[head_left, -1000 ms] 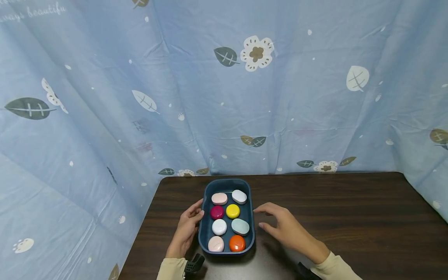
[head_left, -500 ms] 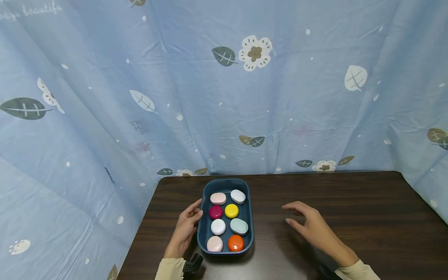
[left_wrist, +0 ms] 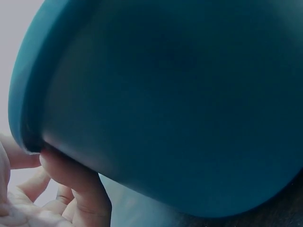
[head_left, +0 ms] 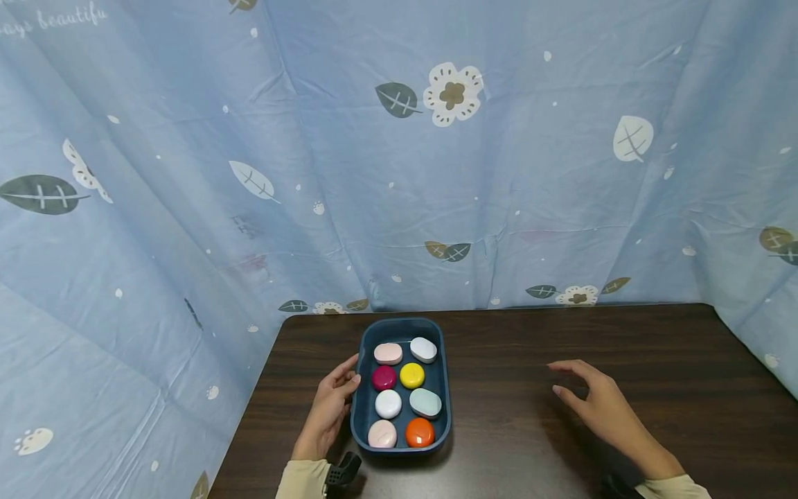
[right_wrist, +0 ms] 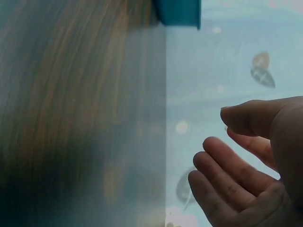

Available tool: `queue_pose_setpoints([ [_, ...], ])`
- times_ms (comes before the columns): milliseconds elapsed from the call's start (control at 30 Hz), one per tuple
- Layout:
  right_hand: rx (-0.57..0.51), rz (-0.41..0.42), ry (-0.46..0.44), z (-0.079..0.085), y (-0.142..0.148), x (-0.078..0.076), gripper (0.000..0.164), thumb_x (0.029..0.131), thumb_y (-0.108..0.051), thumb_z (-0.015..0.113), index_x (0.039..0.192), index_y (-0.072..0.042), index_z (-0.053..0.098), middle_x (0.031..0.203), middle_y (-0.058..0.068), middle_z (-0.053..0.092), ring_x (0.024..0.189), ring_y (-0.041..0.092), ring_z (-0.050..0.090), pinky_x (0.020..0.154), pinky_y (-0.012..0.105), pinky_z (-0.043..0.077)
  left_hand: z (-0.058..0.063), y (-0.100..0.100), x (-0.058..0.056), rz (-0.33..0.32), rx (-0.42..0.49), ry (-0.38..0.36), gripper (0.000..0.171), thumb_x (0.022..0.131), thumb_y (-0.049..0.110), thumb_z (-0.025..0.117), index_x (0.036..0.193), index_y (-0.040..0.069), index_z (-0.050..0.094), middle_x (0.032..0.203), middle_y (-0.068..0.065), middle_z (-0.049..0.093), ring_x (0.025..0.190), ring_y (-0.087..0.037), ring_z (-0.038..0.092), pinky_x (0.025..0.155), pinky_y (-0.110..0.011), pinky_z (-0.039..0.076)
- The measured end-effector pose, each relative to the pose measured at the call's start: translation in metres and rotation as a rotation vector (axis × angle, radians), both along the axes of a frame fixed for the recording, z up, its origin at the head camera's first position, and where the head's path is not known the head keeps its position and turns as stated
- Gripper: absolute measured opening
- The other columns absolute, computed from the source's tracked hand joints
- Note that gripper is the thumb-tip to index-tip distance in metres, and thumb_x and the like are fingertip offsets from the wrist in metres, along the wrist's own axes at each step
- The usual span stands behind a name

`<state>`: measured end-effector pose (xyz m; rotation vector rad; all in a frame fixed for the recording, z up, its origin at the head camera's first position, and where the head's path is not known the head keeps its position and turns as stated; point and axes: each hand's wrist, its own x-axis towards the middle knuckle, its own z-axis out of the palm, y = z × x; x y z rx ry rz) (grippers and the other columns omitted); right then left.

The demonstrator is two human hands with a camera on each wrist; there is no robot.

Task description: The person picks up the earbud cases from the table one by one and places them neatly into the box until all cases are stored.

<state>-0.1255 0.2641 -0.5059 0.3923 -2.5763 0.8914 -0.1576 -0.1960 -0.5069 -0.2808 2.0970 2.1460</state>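
Note:
A dark blue rectangular tray (head_left: 401, 450) with rounded corners lies on the table in the head view. Inside it sit several smooth rounded pieces in two columns, their exact kind unclear, among them a yellow piece (head_left: 412, 375), an orange piece (head_left: 420, 432) and a dark magenta piece (head_left: 384, 378). My left hand (head_left: 325, 412) grips the tray's left rim. In the left wrist view its fingers (left_wrist: 80, 187) bear against the underside of that rim. My right hand (head_left: 611, 412) hovers over the table well to the tray's right, fingers loosely bent, holding nothing.
The dark wood-grain table (head_left: 530, 333) extends right of the tray and under my right hand. A blue curtain (head_left: 349, 173) with leaf and flower prints hangs behind the table's back edge and along its left side.
My right hand has drawn away from beside the tray, travelling right across the table. The left hand keeps its grip, and the tray and its pieces stay where they were.

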Motion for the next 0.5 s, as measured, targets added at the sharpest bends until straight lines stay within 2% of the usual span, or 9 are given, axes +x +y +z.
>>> queue_pose_setpoints([
  [233,0.001,-0.028,-0.067,-0.006,0.023,-0.004,0.046,0.084,0.001,0.085,0.127,0.001,0.069,0.121,0.021,0.07,0.109,0.047,0.066,0.085,0.064,0.052,0.001,-0.001,-0.002,0.0,-0.012,-0.005,0.048,0.11,0.013,0.056,0.157,0.005,0.05,0.115,-0.011,0.054,0.108,-0.027,0.054,0.081,-0.037,0.051],
  [367,0.007,-0.039,-0.08,-0.011,0.031,-0.007,0.047,0.085,0.002,0.084,0.129,0.004,0.067,0.122,0.025,0.068,0.11,0.05,0.065,0.086,0.067,0.051,0.0,-0.003,-0.003,0.008,-0.021,-0.019,0.048,0.109,0.014,0.056,0.157,0.007,0.05,0.117,-0.011,0.056,0.108,-0.027,0.055,0.08,-0.038,0.051],
  [500,0.013,-0.051,-0.083,-0.015,0.037,-0.011,0.048,0.086,0.001,0.084,0.13,0.005,0.066,0.124,0.028,0.066,0.112,0.052,0.063,0.086,0.068,0.049,-0.004,-0.005,-0.002,0.004,-0.035,-0.028,0.05,0.109,0.021,0.057,0.156,0.005,0.05,0.122,-0.013,0.058,0.117,-0.03,0.06,0.087,-0.042,0.052],
])
